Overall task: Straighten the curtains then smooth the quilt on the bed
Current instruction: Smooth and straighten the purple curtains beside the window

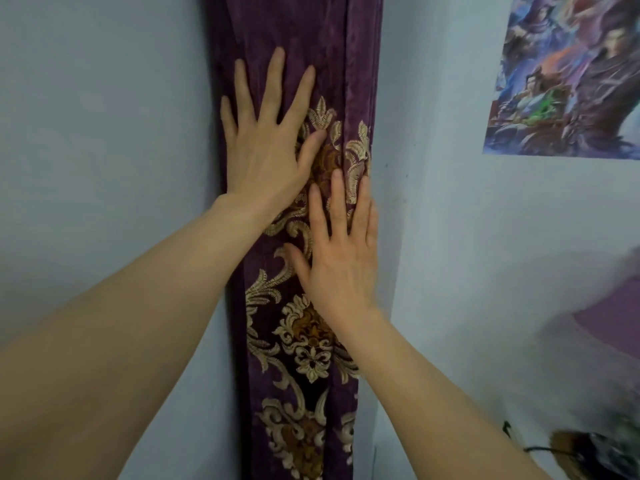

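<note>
Both hands lie flat with fingers spread, grasping nothing, on the purple curtain [294, 237]: left hand [266, 147] higher, right hand [341, 258] lower. It hangs gathered in the wall corner, with gold leaf embroidery [308, 341].

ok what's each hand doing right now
Left hand: open, fingers spread, flat on the purple curtain, holding nothing.
Right hand: open, flat on the curtain lower down, holding nothing.
</note>
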